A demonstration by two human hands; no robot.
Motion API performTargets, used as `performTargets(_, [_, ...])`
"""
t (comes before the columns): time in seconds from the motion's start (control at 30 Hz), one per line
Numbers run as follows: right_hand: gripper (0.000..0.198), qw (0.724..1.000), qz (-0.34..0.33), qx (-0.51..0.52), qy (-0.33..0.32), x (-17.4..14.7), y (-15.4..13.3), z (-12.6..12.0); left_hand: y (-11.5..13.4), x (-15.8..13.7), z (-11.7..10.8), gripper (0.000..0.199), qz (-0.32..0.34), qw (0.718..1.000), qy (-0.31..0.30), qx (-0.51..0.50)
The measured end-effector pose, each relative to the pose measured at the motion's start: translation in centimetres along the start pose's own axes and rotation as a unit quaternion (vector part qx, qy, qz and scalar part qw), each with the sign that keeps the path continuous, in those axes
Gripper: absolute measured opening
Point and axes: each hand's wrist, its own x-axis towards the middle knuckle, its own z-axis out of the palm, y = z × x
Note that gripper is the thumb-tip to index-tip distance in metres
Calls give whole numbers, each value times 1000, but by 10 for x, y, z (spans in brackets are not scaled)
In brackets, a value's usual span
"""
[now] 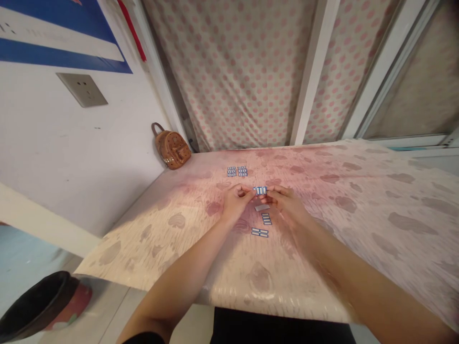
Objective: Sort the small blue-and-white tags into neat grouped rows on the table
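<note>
Over the middle of the table, my left hand [236,199] and my right hand [284,200] pinch a small piece of blue-bordered sticker labels [260,190] from its two sides. It is lifted a little above the tablecloth, with the label side towards me. Just below it lies a plain pale strip [261,208]. Nearer to me are a small label piece [266,219] and another label piece [259,232], both flat. Beyond my hands, two label sheets [231,171] lie side by side. Any print on the labels is too small to read.
A patterned tablecloth [330,248] covers the table. At its far left corner a small brown backpack [174,149] leans against the wall. A polka-dot curtain [244,71] hangs behind the table. On the floor at the left stands a dark-rimmed bin [68,306].
</note>
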Motion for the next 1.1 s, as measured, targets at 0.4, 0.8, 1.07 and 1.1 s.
performTargets(0.4, [24,994,70,60,60,3,8,0,11,-9,6,20,93,992,-10,86])
performTargets(0.8, [22,996,70,42,38,3,11,-2,16,-12,7,16,82,990,-3,116])
performTargets(1.07, [23,989,123,65,53,5,9,1,15,-13,7,18,89,986,-3,144])
performTargets(1.1, [22,989,123,66,53,5,8,1,14,-13,7,18,91,985,-6,147])
